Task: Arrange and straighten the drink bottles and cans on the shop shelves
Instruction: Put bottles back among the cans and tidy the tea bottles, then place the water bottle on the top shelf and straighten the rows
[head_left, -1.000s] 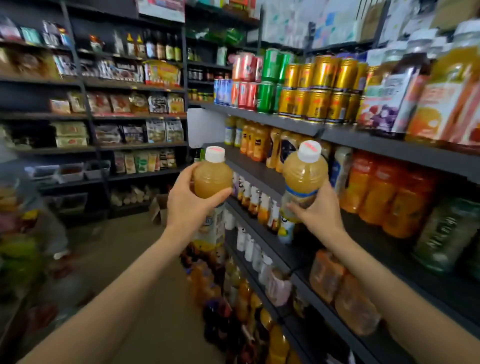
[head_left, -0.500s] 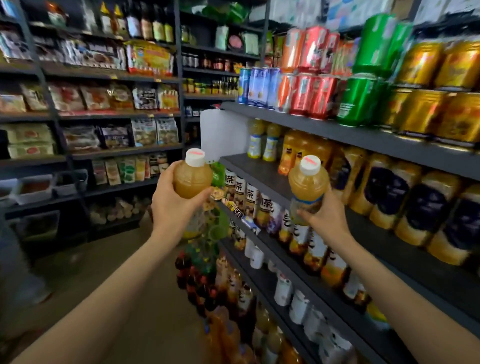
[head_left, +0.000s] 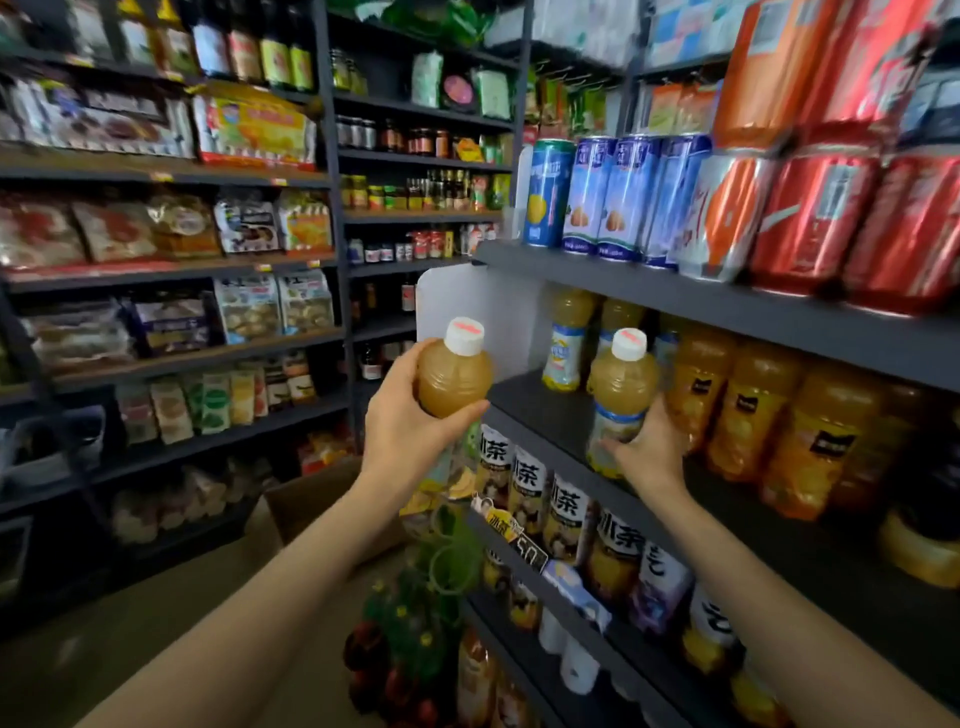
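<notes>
At 3 o'clock, middle shelf (head_left: 545, 410): right hand (head_left: 649, 449) grips juice bottle (head_left: 618, 400) low, base near shelf. Left hand (head_left: 410, 431) wraps second bottle (head_left: 454, 376) at 9 o'clock, off-shelf. Full, prob. heavy-ish, smooth plastic; hold mid-body, not cap.

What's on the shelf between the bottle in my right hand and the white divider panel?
In the head view, mostly bare dark shelf lies between the right-hand bottle and the white divider; one matching bottle stands further back.

Single head view, close, facing forward-down along drink shelf (head_left: 649, 291) on right
</notes>
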